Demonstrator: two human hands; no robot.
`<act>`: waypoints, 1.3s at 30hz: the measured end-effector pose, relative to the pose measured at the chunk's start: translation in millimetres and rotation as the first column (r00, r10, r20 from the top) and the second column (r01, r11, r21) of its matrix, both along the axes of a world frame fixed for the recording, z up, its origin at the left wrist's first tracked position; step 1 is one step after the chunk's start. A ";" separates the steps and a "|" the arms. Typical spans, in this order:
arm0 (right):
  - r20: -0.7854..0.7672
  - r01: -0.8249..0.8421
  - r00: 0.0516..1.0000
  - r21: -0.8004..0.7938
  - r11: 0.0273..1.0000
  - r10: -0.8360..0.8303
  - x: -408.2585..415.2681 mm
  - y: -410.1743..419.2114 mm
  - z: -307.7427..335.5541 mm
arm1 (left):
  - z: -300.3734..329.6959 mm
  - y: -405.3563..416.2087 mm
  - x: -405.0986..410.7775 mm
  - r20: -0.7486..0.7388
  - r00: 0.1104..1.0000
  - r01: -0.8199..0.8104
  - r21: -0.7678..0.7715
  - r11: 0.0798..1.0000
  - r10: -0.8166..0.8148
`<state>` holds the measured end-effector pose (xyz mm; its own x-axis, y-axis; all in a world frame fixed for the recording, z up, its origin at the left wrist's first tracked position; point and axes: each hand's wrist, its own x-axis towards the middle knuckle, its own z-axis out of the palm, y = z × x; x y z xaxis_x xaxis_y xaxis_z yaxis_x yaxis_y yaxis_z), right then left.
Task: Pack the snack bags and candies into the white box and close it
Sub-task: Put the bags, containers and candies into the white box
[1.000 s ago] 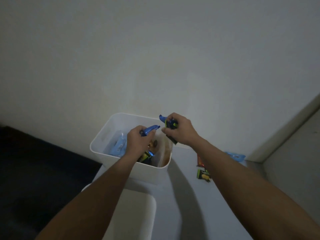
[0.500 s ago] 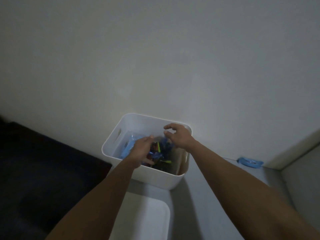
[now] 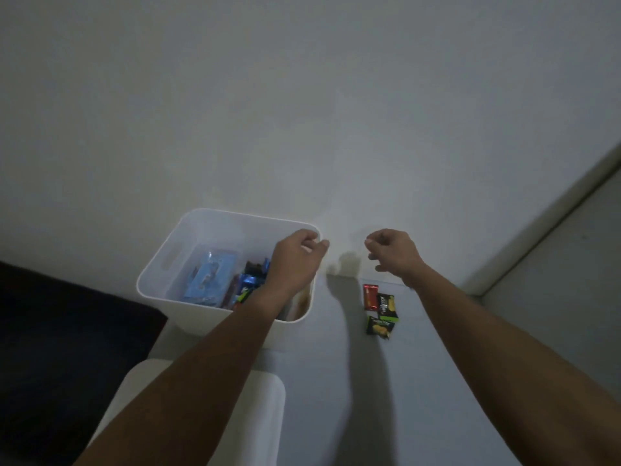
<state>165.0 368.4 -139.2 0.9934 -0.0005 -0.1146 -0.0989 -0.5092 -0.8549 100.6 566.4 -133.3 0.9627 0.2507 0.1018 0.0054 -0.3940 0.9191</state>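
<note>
The white box (image 3: 174, 250) stands open against the wall, holding a light blue packet (image 3: 210, 279) and several dark and blue snack bags (image 3: 247, 284). My left hand (image 3: 295, 258) hovers over the box's right rim, fingers loosely curled and holding nothing. My right hand (image 3: 393, 252) hangs in the air to the right of the box, also loosely curled and holding nothing. Below it on the table lie a red candy packet (image 3: 370, 296) and two black-and-green snack bags (image 3: 387, 306) (image 3: 379, 327).
The white lid (image 3: 265, 418) lies flat on the grey table (image 3: 329, 381) in front of the box, partly under my left forearm. A dark surface (image 3: 67, 331) lies to the left. A wall rises behind, and a pale ledge (image 3: 554, 213) runs along the right.
Both hands dropped the blue snack bags into the box, then lifted out with nothing in them. The right hand moved away to the right of the box.
</note>
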 end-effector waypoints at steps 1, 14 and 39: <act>-0.013 0.028 1.000 -0.006 1.000 -0.029 0.1 -17.3 -4.0 | -0.8 -14.5 -0.2 0.028 0.999 0.036 0.021 0.999 -0.036; -0.096 0.126 0.981 -0.333 0.935 -0.167 -6.4 -171.4 -73.7 | -107.0 -138.7 -2.3 -0.346 0.884 0.442 0.404 0.801 -0.314; -0.101 -0.237 0.971 -0.522 0.819 0.217 14.4 -134.7 -174.1 | -228.4 -162.2 27.4 -0.302 0.917 0.397 0.636 0.662 -0.260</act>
<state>179.4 233.7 -313.3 0.9682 0.1542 -0.1968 0.0510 -0.8925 -0.4482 128.0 404.2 -361.6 0.9861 -0.1553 -0.0592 -0.1190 -0.9083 0.4010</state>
